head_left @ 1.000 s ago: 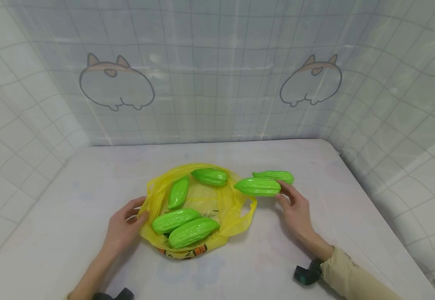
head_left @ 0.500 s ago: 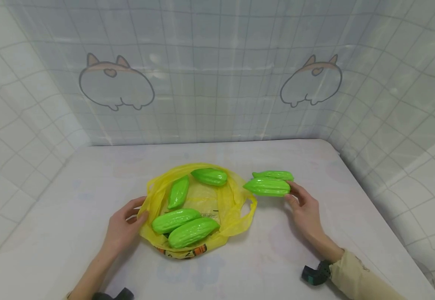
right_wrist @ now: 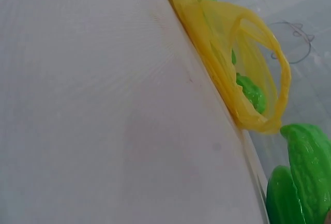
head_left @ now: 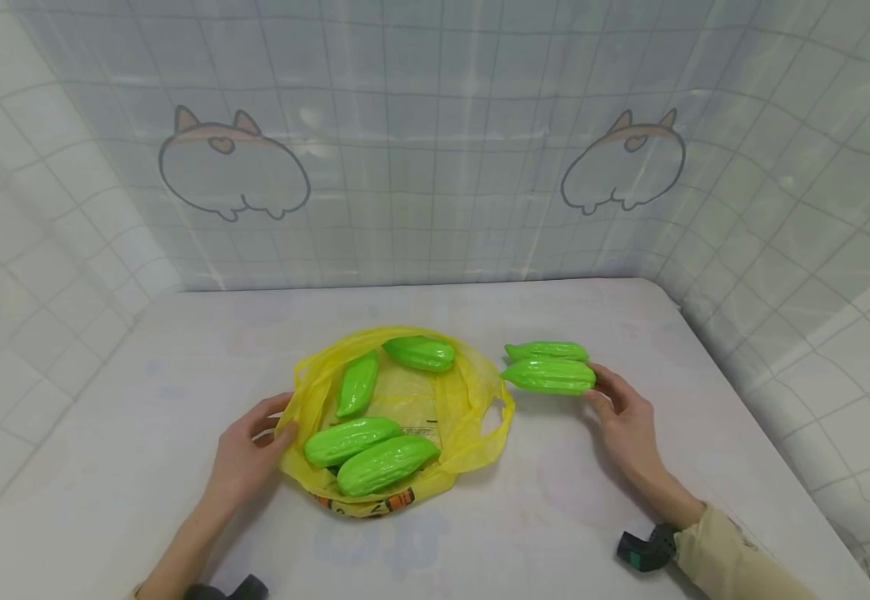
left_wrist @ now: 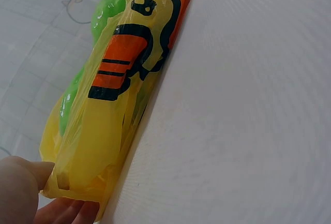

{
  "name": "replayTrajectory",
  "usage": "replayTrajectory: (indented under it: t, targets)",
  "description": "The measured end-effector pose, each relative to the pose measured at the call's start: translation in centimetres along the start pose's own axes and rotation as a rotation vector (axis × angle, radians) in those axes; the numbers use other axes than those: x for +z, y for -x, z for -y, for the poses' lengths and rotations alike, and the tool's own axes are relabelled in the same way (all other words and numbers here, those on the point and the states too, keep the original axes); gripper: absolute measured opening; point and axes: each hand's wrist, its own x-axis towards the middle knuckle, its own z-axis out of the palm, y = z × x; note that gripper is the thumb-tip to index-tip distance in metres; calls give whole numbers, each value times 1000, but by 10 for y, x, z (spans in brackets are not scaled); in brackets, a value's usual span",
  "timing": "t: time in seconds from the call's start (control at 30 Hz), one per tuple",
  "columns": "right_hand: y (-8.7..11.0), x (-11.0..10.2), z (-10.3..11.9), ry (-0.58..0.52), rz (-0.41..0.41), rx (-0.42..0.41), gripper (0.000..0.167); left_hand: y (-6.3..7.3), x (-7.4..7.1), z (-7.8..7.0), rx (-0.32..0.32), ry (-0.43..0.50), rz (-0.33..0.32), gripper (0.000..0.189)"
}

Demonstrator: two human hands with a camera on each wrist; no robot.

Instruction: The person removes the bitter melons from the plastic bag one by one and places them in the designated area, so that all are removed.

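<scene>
My right hand (head_left: 626,421) pinches the blunt end of a glossy green bitter melon (head_left: 549,377) right of the bag. Its pointed tip is at the bag's handle, and behind it another bitter melon (head_left: 547,351) lies on the table. At the left, the thumb and fingers of my left hand (head_left: 249,454) grip the edge of the yellow plastic bag (head_left: 472,433), as the left wrist view of the bag (left_wrist: 98,151) shows. Inside the spread bag are several more bitter melons (head_left: 386,467). The right wrist view catches the held bitter melon (right_wrist: 310,167) at its lower right.
A white-covered table (head_left: 540,533) carries everything. Tile-patterned curtains (head_left: 420,192) with drawn animal outlines stand behind it and along both sides. One open loop handle (head_left: 497,421) of the bag sticks out to the right.
My right hand has moved right with the bitter melon, drawing it off the bag's right edge to in front of the other bitter melon. The left hand and bag have stayed put.
</scene>
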Motion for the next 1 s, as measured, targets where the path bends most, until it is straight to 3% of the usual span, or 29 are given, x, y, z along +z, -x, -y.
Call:
replayTrajectory:
  t: [0.53,1.0]
  targets:
    - [2,-6,-3,102,11,13,42,1,-1,-3,-8,4,9,41]
    - [1,-5,-2,160,53,93,41,0,-1,-4,-3,11,10,41]
